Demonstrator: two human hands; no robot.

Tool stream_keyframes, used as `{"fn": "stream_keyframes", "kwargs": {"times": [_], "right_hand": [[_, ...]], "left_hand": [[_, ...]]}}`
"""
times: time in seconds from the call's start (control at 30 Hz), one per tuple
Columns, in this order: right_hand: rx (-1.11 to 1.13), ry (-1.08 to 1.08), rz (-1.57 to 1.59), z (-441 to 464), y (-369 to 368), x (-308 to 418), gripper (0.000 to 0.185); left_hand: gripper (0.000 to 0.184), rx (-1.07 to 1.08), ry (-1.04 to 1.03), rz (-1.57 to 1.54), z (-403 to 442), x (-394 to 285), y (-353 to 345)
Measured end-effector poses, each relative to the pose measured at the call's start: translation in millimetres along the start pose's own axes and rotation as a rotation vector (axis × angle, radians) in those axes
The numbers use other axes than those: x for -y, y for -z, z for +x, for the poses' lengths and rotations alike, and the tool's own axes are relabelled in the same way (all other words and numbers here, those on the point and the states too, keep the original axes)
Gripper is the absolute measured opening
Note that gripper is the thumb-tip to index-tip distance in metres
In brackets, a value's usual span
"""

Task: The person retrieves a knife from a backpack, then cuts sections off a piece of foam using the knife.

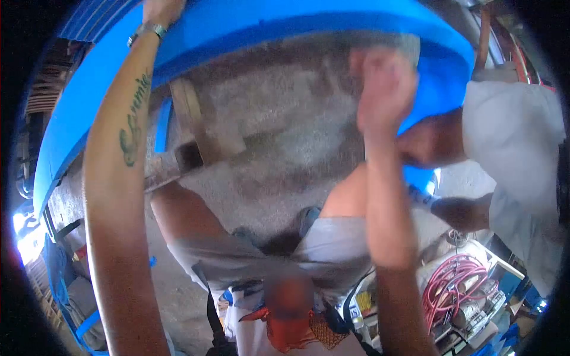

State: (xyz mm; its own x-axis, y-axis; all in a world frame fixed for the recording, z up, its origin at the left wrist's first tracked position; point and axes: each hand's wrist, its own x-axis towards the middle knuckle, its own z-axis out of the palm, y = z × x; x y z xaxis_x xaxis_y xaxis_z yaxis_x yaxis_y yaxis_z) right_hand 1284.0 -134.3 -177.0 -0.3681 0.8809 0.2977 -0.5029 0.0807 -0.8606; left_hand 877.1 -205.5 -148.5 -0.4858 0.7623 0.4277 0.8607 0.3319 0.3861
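Note:
A large curved blue panel [249,35] with a painted surface arches over the upper part of the view. My left hand [161,8] rests at or near its upper left part, with a watch on the wrist; its fingers are cut off by the top edge. Against the panel's lower right rim, my right hand [386,86] is raised and smeared by motion. Its fingers look bent, but whether they hold something cannot be made out. A pale grey-green patch [408,44] shows just beyond them, too blurred to name.
Another person in grey shorts [510,130] is close by on the right. Below them lies a coiled pink hose [454,288] among tools and clutter. A wooden post [189,113] and a narrow blue strip [163,126] stand under the panel, over a rough concrete floor [196,285].

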Motion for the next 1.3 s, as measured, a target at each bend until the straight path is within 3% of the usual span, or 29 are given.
{"fn": "stream_keyframes", "kwargs": {"times": [0.03, 0.07, 0.13, 0.17, 0.2, 0.27, 0.37, 0.6, 0.73, 0.77, 0.87, 1.0, 1.1, 1.13, 1.2, 1.3], "right_hand": [[-0.051, -0.143, -0.022, -25.3, 15.3, -13.7, 0.033], [0.121, -0.16, -0.363, -41.0, 25.9, -20.8, 0.032], [0.341, -0.273, -0.688, -45.3, 17.0, -11.3, 0.026], [0.405, -0.381, -0.666, -44.1, 2.9, -2.9, 0.028], [0.42, -0.322, -0.708, -50.3, -2.5, -5.7, 0.027], [0.444, -0.198, -0.792, -60.7, -4.5, -31.0, 0.028], [0.587, -0.274, -0.867, -59.1, -8.2, -35.2, 0.027], [0.398, -0.323, -0.472, -63.5, -34.8, -31.2, 0.03], [0.236, -0.285, -0.21, -48.9, -91.6, 24.6, 0.047], [0.21, -0.284, -0.166, -43.6, -103.5, 35.1, 0.052], [0.382, -0.333, -0.477, -28.8, -116.3, 31.3, 0.063], [0.215, -0.271, -0.384, -27.5, -124.3, 24.2, 0.063], [0.139, -0.203, -0.534, -2.4, -119.8, 37.8, 0.057], [0.174, -0.214, -0.632, 8.0, -121.8, 52.0, 0.054], [0.248, -0.252, -0.823, 26.9, -127.9, 78.4, 0.048], [0.247, -0.109, -0.918, 59.9, -128.1, 68.5, 0.042]], "left_hand": [[0.04, 0.049, 0.015, -0.01, 1.7, 7.9, -1.0], [0.042, 0.073, 0.014, 0.0, 2.2, 16.1, -2.0], [0.054, -0.168, -0.104, 0.218, -11.8, -15.5, 0.9], [0.052, -0.215, -0.121, 0.205, -15.4, -18.4, 1.8], [0.05, -0.26, -0.137, 0.191, -18.1, -20.5, 2.1], [0.043, -0.262, -0.141, 0.038, -23.4, -30.9, 6.0], [0.053, -0.227, 0.174, -0.406, -30.4, -52.6, 9.9], [0.054, -0.329, 0.446, -1.106, -68.2, -106.9, 38.6], [0.044, -0.082, 0.331, -1.297, -116.7, -162.6, 44.8], [0.037, -0.091, 0.282, -1.175, -131.5, -178.1, 40.3], [0.021, -0.026, 0.262, -1.083, -147.2, -188.6, 31.7], [0.008, 0.083, 0.314, -1.182, -150.3, -195.0, 38.9], [0.016, 0.205, 0.249, -1.31, -141.5, -198.5, 56.0], [0.022, 0.227, 0.104, -1.016, -130.3, -187.9, 64.8], [0.044, -0.017, -0.18, -0.309, -91.9, -151.7, 55.0], [0.071, 0.165, 0.001, 0.331, -74.2, -139.7, 39.3]]}}
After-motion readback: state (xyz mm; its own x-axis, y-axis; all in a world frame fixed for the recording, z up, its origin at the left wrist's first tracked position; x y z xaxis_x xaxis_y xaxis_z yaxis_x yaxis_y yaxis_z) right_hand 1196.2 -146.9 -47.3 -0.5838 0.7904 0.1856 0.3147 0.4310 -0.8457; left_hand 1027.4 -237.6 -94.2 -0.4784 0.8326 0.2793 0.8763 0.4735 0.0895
